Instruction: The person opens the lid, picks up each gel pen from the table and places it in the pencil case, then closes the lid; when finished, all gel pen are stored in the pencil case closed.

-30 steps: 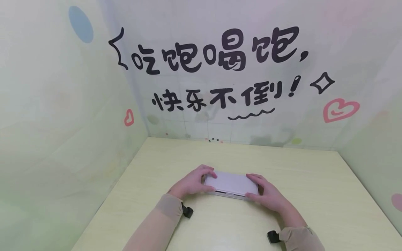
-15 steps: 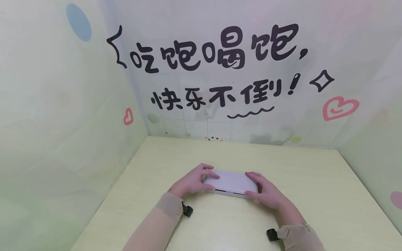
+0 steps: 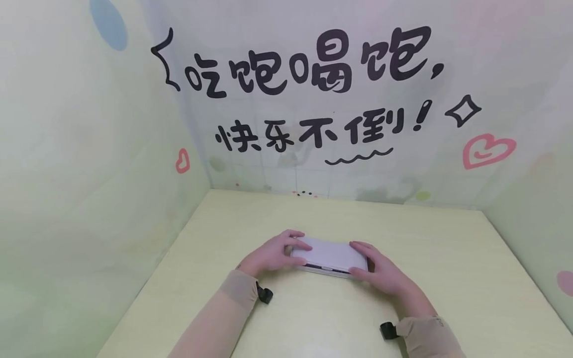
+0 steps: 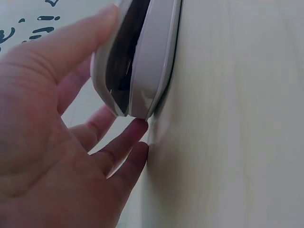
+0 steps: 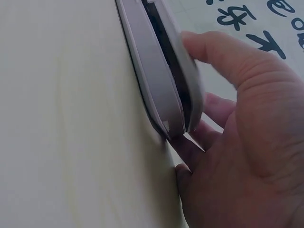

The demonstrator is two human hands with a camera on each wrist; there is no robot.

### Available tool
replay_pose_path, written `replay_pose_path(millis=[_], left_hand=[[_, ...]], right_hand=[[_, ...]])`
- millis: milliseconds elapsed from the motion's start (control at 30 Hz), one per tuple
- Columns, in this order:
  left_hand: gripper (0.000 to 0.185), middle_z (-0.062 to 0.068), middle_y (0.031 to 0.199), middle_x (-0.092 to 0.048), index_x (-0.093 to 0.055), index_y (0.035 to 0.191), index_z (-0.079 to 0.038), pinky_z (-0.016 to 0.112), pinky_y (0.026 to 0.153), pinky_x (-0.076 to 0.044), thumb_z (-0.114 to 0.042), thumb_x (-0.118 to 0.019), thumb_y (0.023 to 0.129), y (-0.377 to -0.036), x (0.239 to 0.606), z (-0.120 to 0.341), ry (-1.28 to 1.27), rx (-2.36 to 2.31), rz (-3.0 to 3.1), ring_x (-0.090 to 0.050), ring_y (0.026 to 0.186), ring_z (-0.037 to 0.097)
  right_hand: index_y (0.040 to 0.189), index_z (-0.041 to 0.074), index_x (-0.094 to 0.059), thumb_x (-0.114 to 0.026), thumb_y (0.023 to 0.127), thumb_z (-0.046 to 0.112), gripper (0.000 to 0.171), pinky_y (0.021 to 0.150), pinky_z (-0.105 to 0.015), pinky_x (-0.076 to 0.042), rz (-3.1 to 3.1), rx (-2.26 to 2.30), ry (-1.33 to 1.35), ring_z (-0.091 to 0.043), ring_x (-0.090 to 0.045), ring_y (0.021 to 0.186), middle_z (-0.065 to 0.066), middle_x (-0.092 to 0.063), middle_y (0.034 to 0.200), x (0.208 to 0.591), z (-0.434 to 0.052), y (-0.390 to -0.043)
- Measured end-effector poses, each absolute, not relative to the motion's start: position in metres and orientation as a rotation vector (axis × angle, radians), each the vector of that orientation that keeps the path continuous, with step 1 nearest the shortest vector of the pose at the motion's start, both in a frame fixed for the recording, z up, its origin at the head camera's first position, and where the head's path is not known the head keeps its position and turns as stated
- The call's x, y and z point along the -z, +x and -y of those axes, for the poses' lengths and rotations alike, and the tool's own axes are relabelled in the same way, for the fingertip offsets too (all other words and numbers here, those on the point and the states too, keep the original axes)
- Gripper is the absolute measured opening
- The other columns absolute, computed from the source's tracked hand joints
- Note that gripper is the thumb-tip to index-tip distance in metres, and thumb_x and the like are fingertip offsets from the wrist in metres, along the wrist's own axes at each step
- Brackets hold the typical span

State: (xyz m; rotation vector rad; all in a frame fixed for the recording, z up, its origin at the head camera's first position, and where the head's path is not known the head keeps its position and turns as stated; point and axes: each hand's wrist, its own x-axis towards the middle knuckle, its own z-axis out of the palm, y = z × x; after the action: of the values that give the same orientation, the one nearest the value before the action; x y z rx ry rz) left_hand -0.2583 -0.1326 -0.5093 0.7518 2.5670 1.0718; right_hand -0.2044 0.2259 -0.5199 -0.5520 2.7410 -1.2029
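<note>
A flat, pale white case with a lid lies on the table, its front edge towards me. A dark gap runs between lid and base, and what is inside cannot be made out. My left hand holds the case's left end, thumb at the lid's front edge and fingers over the top and far side. The right hand grips the right end in the same way. Up close in the left wrist view, the left thumb presses the lid's edge; the right thumb does likewise in the right wrist view.
The pale wood table reaches back to a printed wall with black lettering. Cloth side walls stand at left and right. Small black devices sit on both wrists at the sleeve cuffs.
The dark gap along the case's front has widened as the lid's front edge rises slightly under both thumbs. The head view has shifted a little; the case stays in place.
</note>
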Motion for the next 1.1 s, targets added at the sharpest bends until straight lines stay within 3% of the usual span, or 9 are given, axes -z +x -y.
replay_pose_path(millis=[133, 233, 300, 400, 533, 667, 800, 967, 1100], left_hand=[[0.054, -0.006, 0.171, -0.049, -0.067, 0.149, -0.042, 0.059, 0.135, -0.032, -0.054, -0.081, 0.098, -0.262, 0.508, 0.134, 0.680, -1.122, -2.552, -0.043, 0.162, 0.029], [0.061, -0.001, 0.164, -0.058, -0.060, 0.155, -0.033, 0.057, 0.130, -0.041, -0.051, -0.079, 0.100, -0.267, 0.511, 0.136, 0.579, -1.240, -2.540, -0.054, 0.153, 0.028], [0.052, 0.003, 0.152, -0.066, -0.062, 0.148, -0.024, 0.055, 0.124, -0.048, -0.047, -0.075, 0.103, -0.272, 0.514, 0.138, 0.519, -1.340, -2.543, -0.062, 0.142, 0.027], [0.033, 0.004, 0.125, -0.075, -0.069, 0.124, -0.016, 0.050, 0.113, -0.055, -0.045, -0.062, 0.112, -0.277, 0.518, 0.140, 0.438, -1.445, -2.570, -0.070, 0.121, 0.023], [0.037, 0.002, 0.114, -0.079, -0.079, 0.108, -0.017, 0.049, 0.109, -0.056, -0.043, -0.053, 0.116, -0.281, 0.521, 0.143, 0.442, -1.405, -2.650, -0.071, 0.110, 0.019], [0.034, 0.005, 0.126, -0.081, -0.082, 0.102, -0.014, 0.052, 0.117, -0.054, -0.034, -0.058, 0.114, -0.279, 0.519, 0.146, 0.547, -1.320, -2.688, -0.073, 0.124, 0.026], [0.029, 0.007, 0.132, -0.078, -0.083, 0.107, -0.011, 0.052, 0.119, -0.053, -0.027, -0.060, 0.113, -0.276, 0.517, 0.147, 0.650, -1.284, -2.657, -0.071, 0.129, 0.028], [0.023, 0.000, 0.119, -0.077, -0.083, 0.122, -0.017, 0.041, 0.104, -0.058, -0.025, -0.069, 0.107, -0.275, 0.518, 0.148, 0.736, -1.230, -2.654, -0.069, 0.111, 0.018], [0.021, -0.002, 0.107, -0.070, -0.077, 0.119, -0.018, 0.035, 0.090, -0.055, -0.033, -0.070, 0.106, -0.273, 0.517, 0.141, 0.795, -0.994, -2.755, -0.061, 0.096, 0.014]], right_hand=[[0.168, 0.012, -0.044, -0.074, 0.105, 0.038, 0.075, 0.124, -0.082, -0.029, -2.744, 1.249, -0.581, -0.059, -0.035, 0.159, -0.024, -0.038, 0.176, 0.522, -0.231, -0.207], [0.167, 0.013, -0.046, -0.070, 0.108, 0.038, 0.069, 0.124, -0.079, -0.032, -2.747, 1.269, -0.541, -0.058, -0.039, 0.158, -0.025, -0.041, 0.174, 0.522, -0.230, -0.210], [0.165, 0.014, -0.049, -0.065, 0.110, 0.039, 0.062, 0.124, -0.073, -0.039, -2.740, 1.310, -0.450, -0.053, -0.048, 0.154, -0.025, -0.047, 0.170, 0.521, -0.228, -0.212], [0.161, 0.014, -0.056, -0.060, 0.113, 0.044, 0.056, 0.114, -0.055, -0.051, -2.718, 1.372, -0.262, -0.043, -0.062, 0.141, -0.025, -0.059, 0.161, 0.516, -0.222, -0.213], [0.157, 0.014, -0.060, -0.056, 0.114, 0.050, 0.056, 0.102, -0.041, -0.049, -2.712, 1.398, -0.100, -0.034, -0.066, 0.129, -0.024, -0.066, 0.152, 0.512, -0.215, -0.214], [0.156, 0.014, -0.060, -0.054, 0.114, 0.051, 0.056, 0.105, -0.044, -0.049, -2.720, 1.390, -0.072, -0.037, -0.066, 0.132, -0.024, -0.065, 0.152, 0.513, -0.214, -0.216], [0.157, 0.013, -0.059, -0.053, 0.115, 0.051, 0.057, 0.109, -0.050, -0.049, -2.714, 1.393, -0.069, -0.039, -0.065, 0.135, -0.025, -0.064, 0.154, 0.513, -0.213, -0.217], [0.157, 0.011, -0.059, -0.052, 0.115, 0.051, 0.059, 0.122, -0.064, -0.044, -2.691, 1.427, -0.064, -0.045, -0.059, 0.145, -0.026, -0.060, 0.159, 0.511, -0.212, -0.217], [0.157, 0.011, -0.059, -0.050, 0.114, 0.055, 0.062, 0.127, -0.067, -0.038, -2.685, 1.445, -0.040, -0.048, -0.053, 0.151, -0.025, -0.057, 0.163, 0.512, -0.211, -0.218]])
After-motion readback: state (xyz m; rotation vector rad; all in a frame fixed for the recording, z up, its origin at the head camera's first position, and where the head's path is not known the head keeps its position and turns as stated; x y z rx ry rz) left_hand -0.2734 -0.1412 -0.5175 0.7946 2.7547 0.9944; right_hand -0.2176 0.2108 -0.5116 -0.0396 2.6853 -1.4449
